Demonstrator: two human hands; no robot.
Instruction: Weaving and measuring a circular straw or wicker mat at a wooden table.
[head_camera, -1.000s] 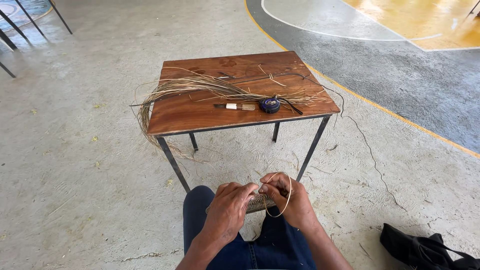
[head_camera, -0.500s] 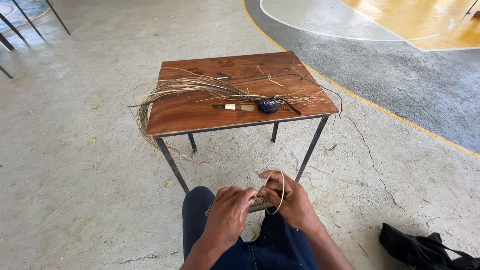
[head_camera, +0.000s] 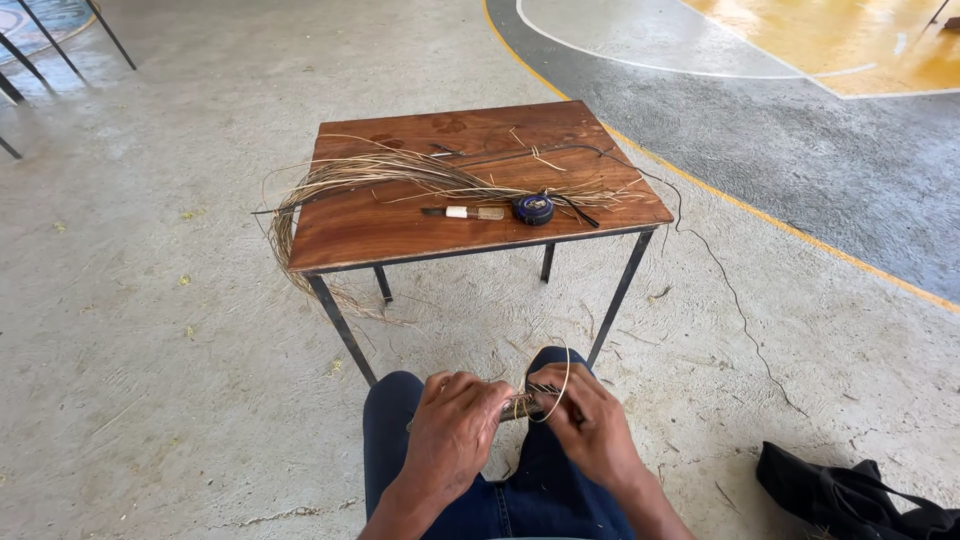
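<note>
1. Head view: I see my left hand (head_camera: 452, 432) and right hand (head_camera: 590, 425) together over my lap, fingers of both clenched on a small bundle of dry fibres (head_camera: 520, 404); a thin strand (head_camera: 560, 385) loops up from it.
2. The bundle lies between the hands, its long axis running left to right, roughly level.
3. I judge the step to be wrapping the strand around the bundle; the next move calls for keeping tension while the loop is drawn tight.
4. Beyond my knees, the table (head_camera: 400, 230) carries a long sheaf of fibres (head_camera: 400, 175), a knife (head_camera: 465, 212) and a tape measure (head_camera: 533, 208).
</note>
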